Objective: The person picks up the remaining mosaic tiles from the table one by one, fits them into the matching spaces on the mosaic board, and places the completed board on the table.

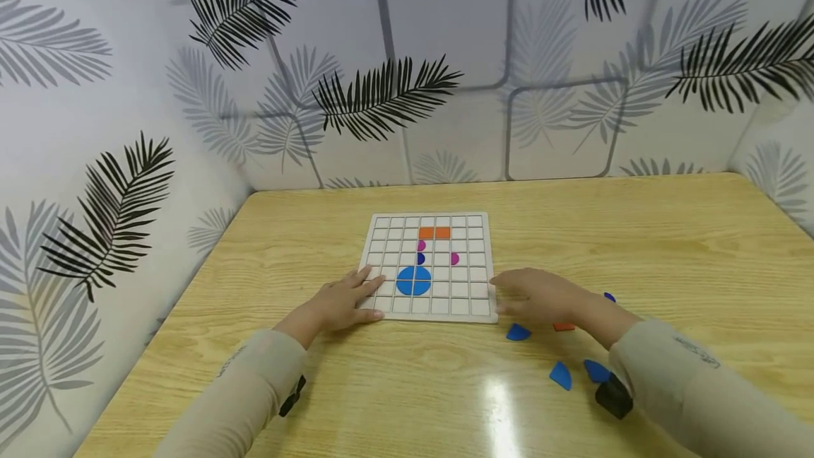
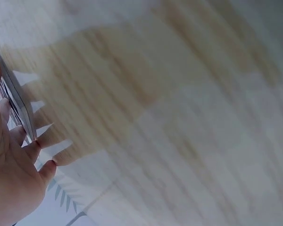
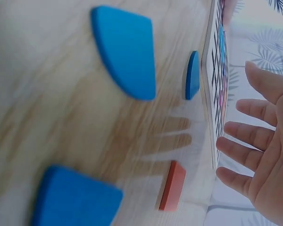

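A white grid board (image 1: 470, 306) lies on the table, its squares holding several flat coloured pieces. Among them are a blue disc of quarter pieces (image 1: 413, 280), two orange squares (image 1: 434, 232), magenta half-rounds (image 1: 454, 259) and a dark blue half-round (image 1: 420, 259). My left hand (image 1: 343, 300) rests at the board's left edge, its spread fingers reaching over the border squares. At the opposite edge, my right hand (image 1: 534, 294) hovers with fingers extended; its palm and fingers (image 3: 245, 153) show nothing held in the right wrist view.
Loose blue quarter pieces (image 1: 561, 376) lie on the wooden table (image 1: 407, 387) right of the board. An orange piece (image 3: 172, 186) and a dark blue piece (image 1: 610, 297) are near my right forearm. A leaf-patterned wall (image 1: 445, 126) stands behind the table.
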Motion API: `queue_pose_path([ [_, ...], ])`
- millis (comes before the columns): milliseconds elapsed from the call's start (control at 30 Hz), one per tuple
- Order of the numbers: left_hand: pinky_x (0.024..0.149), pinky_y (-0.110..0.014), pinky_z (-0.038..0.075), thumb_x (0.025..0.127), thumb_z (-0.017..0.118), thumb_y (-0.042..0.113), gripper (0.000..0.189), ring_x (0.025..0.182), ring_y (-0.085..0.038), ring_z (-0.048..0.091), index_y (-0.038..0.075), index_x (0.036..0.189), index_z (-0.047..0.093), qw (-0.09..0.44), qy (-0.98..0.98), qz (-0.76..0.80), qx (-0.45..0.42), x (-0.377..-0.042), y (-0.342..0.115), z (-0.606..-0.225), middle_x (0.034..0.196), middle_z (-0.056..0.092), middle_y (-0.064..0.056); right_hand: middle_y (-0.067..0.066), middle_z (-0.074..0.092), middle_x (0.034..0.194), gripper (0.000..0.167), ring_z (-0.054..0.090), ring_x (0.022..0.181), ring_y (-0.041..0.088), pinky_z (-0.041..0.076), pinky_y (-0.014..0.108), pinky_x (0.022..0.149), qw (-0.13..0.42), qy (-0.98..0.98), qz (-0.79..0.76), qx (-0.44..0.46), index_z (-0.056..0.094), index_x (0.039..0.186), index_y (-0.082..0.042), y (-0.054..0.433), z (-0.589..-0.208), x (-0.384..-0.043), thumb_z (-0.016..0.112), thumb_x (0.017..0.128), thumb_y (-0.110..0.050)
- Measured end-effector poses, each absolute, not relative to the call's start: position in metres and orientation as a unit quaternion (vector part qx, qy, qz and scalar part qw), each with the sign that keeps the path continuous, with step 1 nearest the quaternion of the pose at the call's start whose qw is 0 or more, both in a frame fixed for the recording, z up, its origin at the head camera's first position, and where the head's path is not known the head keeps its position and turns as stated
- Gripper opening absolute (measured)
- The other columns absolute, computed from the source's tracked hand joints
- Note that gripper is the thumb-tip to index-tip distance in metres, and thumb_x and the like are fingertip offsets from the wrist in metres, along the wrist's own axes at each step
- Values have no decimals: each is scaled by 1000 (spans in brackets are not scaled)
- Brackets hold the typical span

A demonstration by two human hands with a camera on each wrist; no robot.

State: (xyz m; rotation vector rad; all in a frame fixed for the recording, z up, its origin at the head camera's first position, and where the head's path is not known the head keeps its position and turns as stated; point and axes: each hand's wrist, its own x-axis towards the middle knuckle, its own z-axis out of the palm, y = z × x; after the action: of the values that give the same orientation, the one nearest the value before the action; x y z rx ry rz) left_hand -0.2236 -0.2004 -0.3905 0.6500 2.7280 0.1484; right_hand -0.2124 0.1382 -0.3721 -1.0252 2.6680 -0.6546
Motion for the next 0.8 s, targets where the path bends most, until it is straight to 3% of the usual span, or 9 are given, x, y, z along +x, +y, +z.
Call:
queue_pose_path([
  [333,94,-53,20,85,40,51,66,128,-30,8,21,139,18,164,958,50,230,-223,-201,-390,143,9,-9,17,45,123,56,37,114,37,29,49,91,102,911,-256,-308,44,124,1,162,-371,-203,52,85,-37],
  [800,96,-51,19,84,40,52,67,129,-28,7,24,139,17,170,958,53,224,-225,-202,-391,144,7,-6,21,45,122,59,37,113,39,32,51,87,107,918,-276,-262,44,124,2,196,-365,-195,53,83,-40],
])
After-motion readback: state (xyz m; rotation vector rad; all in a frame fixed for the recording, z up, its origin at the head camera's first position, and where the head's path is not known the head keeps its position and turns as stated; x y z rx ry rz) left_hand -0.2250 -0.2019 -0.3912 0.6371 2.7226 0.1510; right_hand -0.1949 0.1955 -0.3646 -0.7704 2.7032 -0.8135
